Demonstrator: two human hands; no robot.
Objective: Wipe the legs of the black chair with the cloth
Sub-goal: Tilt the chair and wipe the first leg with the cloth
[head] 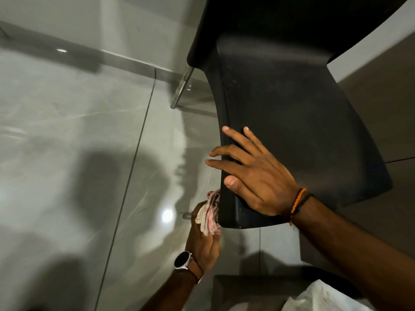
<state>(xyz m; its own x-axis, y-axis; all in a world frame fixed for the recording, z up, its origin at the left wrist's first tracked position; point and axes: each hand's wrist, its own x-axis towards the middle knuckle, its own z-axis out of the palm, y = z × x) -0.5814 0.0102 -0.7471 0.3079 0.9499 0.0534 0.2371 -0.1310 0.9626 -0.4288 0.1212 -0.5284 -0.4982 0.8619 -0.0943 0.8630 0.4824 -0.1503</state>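
The black chair [296, 113] fills the upper right, seen from above, its seat dusty. My right hand [253, 176] lies flat on the near left corner of the seat, fingers spread over the edge. Below that corner my left hand [203, 241], with a watch on the wrist, grips a crumpled pink-and-white cloth [208, 216] pressed against the near front leg [186, 215], of which only a short metal stub shows. A far chrome leg [183, 86] slants down to the floor under the seat's back left.
Glossy grey floor tiles [78, 142] spread across the left, with a dark grout line and light glare. A pale wall [112, 23] and skirting run along the top. White fabric [323, 297] shows at the bottom right.
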